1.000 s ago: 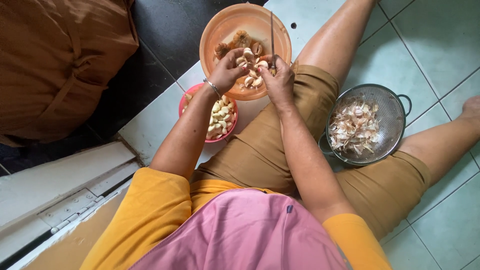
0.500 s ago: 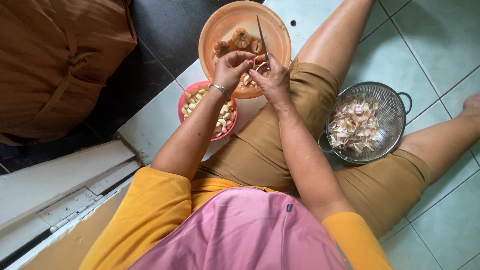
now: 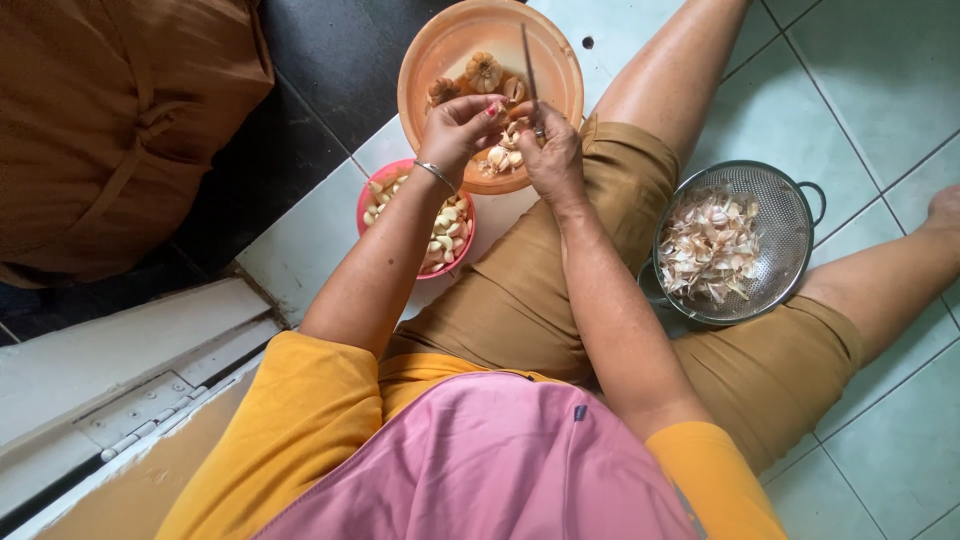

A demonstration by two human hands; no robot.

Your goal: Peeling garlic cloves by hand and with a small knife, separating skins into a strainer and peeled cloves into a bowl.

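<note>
The person sits on the tiled floor (image 3: pixel 880 90) with legs spread apart. Both hands are up in front, over the near edge of the orange bowl (image 3: pixel 430 60). The left hand (image 3: pixel 462 125) has its fingers bent in and pinched together on something small. It looks like a garlic clove, but the piece is too small and too hidden to be sure. A thin bracelet (image 3: pixel 436 173) sits on the left wrist.

The right hand (image 3: pixel 548 150) is just beside the left hand, nearly touching it. It is closed around a knife (image 3: pixel 527 60). The thin blade sticks up and away from the person, across the orange bowl.

Inside the orange bowl lie whole garlic bulbs (image 3: pixel 484 70) at the far side and loose cloves (image 3: pixel 500 158) right under the hands.

A small pink bowl (image 3: pixel 372 232) stands on the floor under the left forearm, touching the orange bowl. It holds peeled garlic cloves (image 3: pixel 445 228).

A metal strainer (image 3: pixel 790 200) with handles rests between the legs, by the right thigh, well apart from the hands. It is full of dry garlic skins (image 3: pixel 708 245).

A brown cloth bundle (image 3: pixel 110 130) lies to the far left.
</note>
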